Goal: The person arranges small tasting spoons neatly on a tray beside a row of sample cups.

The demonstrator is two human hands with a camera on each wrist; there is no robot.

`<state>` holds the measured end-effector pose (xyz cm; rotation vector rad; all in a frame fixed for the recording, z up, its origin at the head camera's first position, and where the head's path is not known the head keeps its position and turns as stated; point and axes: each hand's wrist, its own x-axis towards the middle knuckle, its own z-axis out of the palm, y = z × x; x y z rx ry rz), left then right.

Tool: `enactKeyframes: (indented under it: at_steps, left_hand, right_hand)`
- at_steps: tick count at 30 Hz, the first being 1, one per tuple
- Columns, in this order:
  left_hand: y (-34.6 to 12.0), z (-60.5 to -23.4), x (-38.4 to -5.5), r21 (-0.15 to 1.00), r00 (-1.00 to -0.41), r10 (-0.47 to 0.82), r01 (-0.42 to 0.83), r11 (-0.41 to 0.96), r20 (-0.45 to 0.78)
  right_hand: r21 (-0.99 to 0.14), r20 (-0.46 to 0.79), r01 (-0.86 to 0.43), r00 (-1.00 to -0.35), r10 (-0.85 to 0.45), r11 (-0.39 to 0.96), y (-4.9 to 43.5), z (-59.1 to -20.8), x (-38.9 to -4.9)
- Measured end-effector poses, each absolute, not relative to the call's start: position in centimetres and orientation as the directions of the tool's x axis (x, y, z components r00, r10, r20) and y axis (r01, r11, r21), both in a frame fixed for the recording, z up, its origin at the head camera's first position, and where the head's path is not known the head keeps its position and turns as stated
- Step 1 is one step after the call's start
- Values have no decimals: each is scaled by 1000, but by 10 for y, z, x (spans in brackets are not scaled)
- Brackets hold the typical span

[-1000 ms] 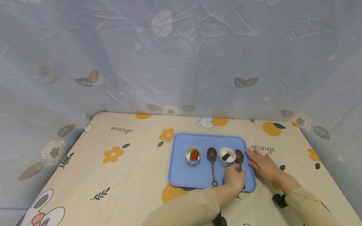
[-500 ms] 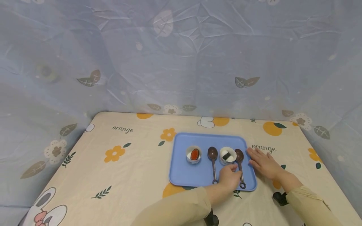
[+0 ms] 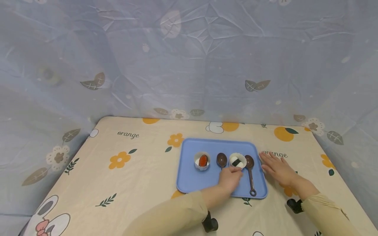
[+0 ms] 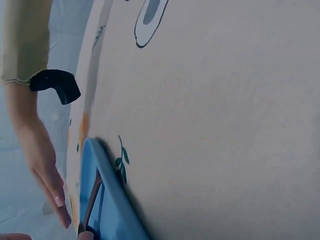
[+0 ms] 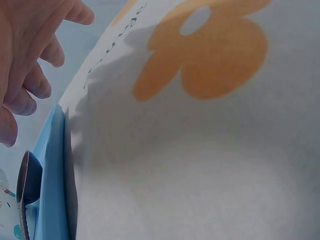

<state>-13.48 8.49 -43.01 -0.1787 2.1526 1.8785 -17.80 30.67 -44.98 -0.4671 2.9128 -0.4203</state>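
Note:
On a blue tray [image 3: 193, 183] stand two small white cups. The right cup [image 3: 240, 156] holds a white rice ball with a black band. In the left cup [image 3: 201, 168] sits a glossy orange-red piece of food. My left hand [image 3: 229, 180] is at the front of the right cup and covers the handle of the left brown spoon [image 3: 221, 159]; its grip is hidden. To the right of that cup lies the other brown spoon [image 3: 250, 168]. My right hand [image 3: 279, 170] lies beside the tray's right rim, fingers extended, holding nothing.
A cream tablecloth [image 3: 141, 170] printed with oranges, flowers and leaves covers the table. Blue-grey patterned fabric [image 3: 189, 65] hangs behind it and at both sides. Black wrist mounts [image 3: 210, 223] sit under the sleeves.
My left hand has let go of the right spoon's handle and moved left to the front of the right cup. My right hand has shifted slightly right, beside the tray.

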Motion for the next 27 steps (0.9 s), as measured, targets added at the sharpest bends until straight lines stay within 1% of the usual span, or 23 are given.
enactKeyframes:
  at_steps: [3,8,20,24,27]
  left_hand:
    - [77,-427,-136,952,-949,101,-289,102,-299]
    - [63,-423,-139,955,-948,122,-285,87,-294]
    - [36,-406,-148,943,-932,152,-332,12,-330]
    - [25,-400,-153,946,-936,140,-325,2,-322]
    - [17,-397,-156,953,-947,107,-302,15,-302]
  right_hand:
    - [-300,-112,-281,-939,-326,912,306,-449,-178]
    - [-290,-115,-278,-940,-322,916,304,-448,-178]
    - [-289,-119,-276,-940,-321,917,303,-445,-177]
    - [-296,-128,-270,-939,-318,916,302,-443,-177]
    - [-300,-125,-267,-941,-315,916,302,-440,-176]
